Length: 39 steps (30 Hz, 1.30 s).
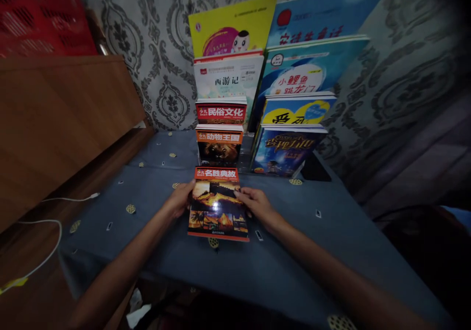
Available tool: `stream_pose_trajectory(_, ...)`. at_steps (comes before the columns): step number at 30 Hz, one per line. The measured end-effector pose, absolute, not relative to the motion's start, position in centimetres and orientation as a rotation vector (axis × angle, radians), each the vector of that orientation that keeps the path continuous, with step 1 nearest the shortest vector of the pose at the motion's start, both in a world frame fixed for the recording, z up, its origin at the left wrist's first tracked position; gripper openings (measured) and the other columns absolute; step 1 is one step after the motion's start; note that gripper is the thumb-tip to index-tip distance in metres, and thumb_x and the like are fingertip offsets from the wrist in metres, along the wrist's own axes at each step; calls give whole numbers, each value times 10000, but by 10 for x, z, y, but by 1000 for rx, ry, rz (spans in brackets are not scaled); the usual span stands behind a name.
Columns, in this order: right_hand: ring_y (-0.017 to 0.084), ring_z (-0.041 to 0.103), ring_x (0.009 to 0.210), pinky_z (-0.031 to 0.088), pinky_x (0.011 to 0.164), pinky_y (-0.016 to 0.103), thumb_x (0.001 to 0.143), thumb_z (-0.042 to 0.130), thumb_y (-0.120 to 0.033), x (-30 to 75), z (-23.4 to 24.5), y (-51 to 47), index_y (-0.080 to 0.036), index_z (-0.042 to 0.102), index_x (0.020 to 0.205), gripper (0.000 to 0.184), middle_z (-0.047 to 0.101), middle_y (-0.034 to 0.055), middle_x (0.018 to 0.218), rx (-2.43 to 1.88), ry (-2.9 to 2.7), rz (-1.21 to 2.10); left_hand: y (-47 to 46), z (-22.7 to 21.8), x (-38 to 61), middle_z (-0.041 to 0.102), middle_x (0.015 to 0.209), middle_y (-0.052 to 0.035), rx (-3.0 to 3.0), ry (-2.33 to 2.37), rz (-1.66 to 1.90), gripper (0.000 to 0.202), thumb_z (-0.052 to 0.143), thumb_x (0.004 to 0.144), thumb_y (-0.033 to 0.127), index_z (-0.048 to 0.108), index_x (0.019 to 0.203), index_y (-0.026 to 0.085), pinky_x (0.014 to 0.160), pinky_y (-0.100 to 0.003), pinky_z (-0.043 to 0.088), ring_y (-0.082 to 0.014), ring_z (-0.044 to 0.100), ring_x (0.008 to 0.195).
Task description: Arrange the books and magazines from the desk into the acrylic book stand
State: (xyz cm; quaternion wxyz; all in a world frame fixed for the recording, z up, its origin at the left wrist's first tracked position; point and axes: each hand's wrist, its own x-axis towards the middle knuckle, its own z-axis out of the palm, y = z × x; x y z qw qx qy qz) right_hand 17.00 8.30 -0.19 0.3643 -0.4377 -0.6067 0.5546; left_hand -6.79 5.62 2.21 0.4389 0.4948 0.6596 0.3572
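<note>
A book (218, 203) with an orange title band and a wall-like ruin on its cover is held by its two sides. My left hand (181, 197) is closed on its left edge, the fingers partly hidden behind it. On the right edge, my right hand (256, 202) grips with the thumb on the cover and the fingers beneath. Just behind stands a book with a lion cover (220, 148), and behind that a red-banded book (221, 112). Farther back in the same row are a white book (228, 77) and a yellow-green book (231, 26).
A second row to the right holds a dark blue book (285, 153), a yellow-and-blue book (298, 109) and larger blue books (327, 18). A dark flat object (317, 169) lies beside it. Wooden furniture (66, 124) with a red basket (44, 18) stands left; a white cable (55, 241) trails below.
</note>
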Motion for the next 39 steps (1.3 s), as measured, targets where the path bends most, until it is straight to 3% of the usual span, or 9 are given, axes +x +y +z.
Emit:
stream_pose_trajectory(6, 137, 531, 361, 385, 381, 232, 843, 591, -521, 174, -15, 91, -236, 479, 678, 347, 553, -44, 453, -1359, -1851, 1385, 57, 14, -90, 583, 617, -27, 1533, 1846, 744, 310, 634, 897, 303, 531, 623, 199, 665, -270, 429, -205, 629, 738)
stream_pose_trajectory(9, 171, 611, 431, 423, 455, 259, 926, 525, -433, 181, -7, 94, -231, 501, 670, 327, 628, 6, 504, -1465, -2086, 1161, 52, 12, -89, 688, 883, -80, 1936, 1979, 573, 143, 540, 959, 245, 633, 862, 198, 802, -326, 464, -250, 656, 930)
stream_pose_trajectory(11, 213, 681, 550, 443, 523, 280, 953, 512, -398, 180, -3, 93, -216, 582, 699, 319, 684, 49, 583, -1504, -2230, 784, 51, 7, -85, 692, 1044, -98, 2196, 2002, 479, 181, 466, 998, 235, 639, 1037, 196, 863, -356, 486, -257, 650, 1007)
stream_pose_trajectory(13, 241, 724, 678, 475, 597, 295, 984, 479, -364, 171, -1, 91, -209, 672, 836, 289, 743, 74, 705, -1450, -2321, 463, 53, 1, -80, 674, 1151, -107, 2314, 1967, 486, 224, 446, 1003, 213, 611, 1152, 185, 927, -378, 498, -259, 633, 1079)
stream_pose_trajectory(16, 244, 745, 924, 550, 789, 338, 1023, 403, -283, 142, -2, 87, -210, 671, 1128, 297, 784, 95, 1015, -1177, -2440, 340, 60, -10, -78, 642, 1273, -126, 2393, 1904, 521, 288, 447, 989, 181, 557, 1254, 165, 998, -413, 493, -264, 606, 1167)
stream_pose_trajectory(19, 262, 597, 1305, 494, 1067, 433, 1009, 392, -207, 107, -9, 91, -126, 502, 1422, 435, 637, 179, 1395, -875, -2527, 373, 66, -20, -80, 638, 1264, -157, 2438, 1883, 527, 317, 451, 961, 153, 539, 1265, 142, 993, -442, 499, -276, 606, 1160)
stream_pose_trajectory(22, 276, 426, 1467, 366, 1204, 501, 1010, 411, -241, 85, -19, 101, -79, 378, 1514, 531, 479, 221, 1547, -808, -2554, 375, 67, -27, -83, 656, 1179, -143, 2475, 1877, 501, 354, 454, 898, 93, 547, 1234, 154, 964, -461, 506, -278, 617, 1094)
stream_pose_trajectory(28, 294, 359, 1502, 293, 1245, 542, 1019, 452, -313, 92, -31, 109, -13, 355, 1519, 591, 442, 265, 1555, -884, -2607, 393, 67, -27, -80, 640, 1258, -136, 2522, 1865, 514, 321, 442, 939, 115, 552, 1233, 180, 983, -465, 499, -286, 587, 1158)
stream_pose_trajectory(39, 274, 444, 1456, 281, 1239, 566, 1050, 364, -312, 172, -33, 125, -100, 429, 1507, 508, 516, 198, 1524, -1040, -2532, 385, 68, -26, -82, 617, 1342, -128, 2555, 1830, 554, 257, 423, 1004, 218, 580, 1206, 195, 1009, -498, 493, -293, 581, 1163)
